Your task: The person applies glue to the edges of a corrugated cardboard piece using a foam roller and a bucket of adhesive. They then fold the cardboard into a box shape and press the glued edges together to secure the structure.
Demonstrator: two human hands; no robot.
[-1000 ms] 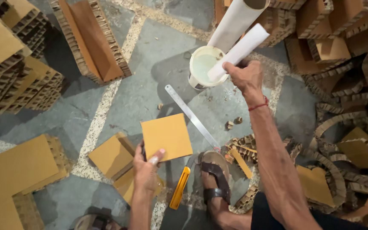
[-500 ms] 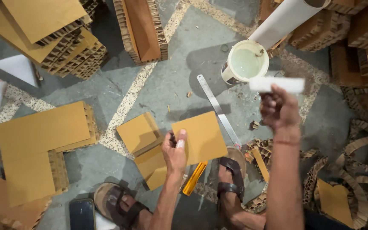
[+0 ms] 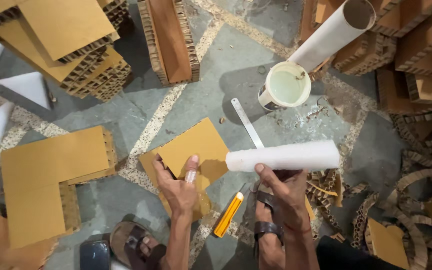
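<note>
My left hand (image 3: 178, 184) grips the near edge of a square brown cardboard piece (image 3: 196, 147) and holds it just above more cardboard pieces on the floor. My right hand (image 3: 283, 186) holds a white foam roller (image 3: 283, 156) sideways, its left end next to the cardboard square. A white bucket of pale glue (image 3: 285, 86) stands on the floor beyond the roller. A metal ruler (image 3: 246, 121) lies between the bucket and the cardboard.
A yellow utility knife (image 3: 227, 215) lies by my sandalled foot (image 3: 266, 220). Stacks of honeycomb cardboard (image 3: 71, 45) fill the upper left, an L-shaped board (image 3: 51, 175) lies at left, a cardboard tube (image 3: 333, 32) leans at top, and curled scraps (image 3: 416, 200) cover the right.
My right hand brought the roller from the bucket down toward the cardboard square. My left hand lifted the square's near edge. The view shifted left.
</note>
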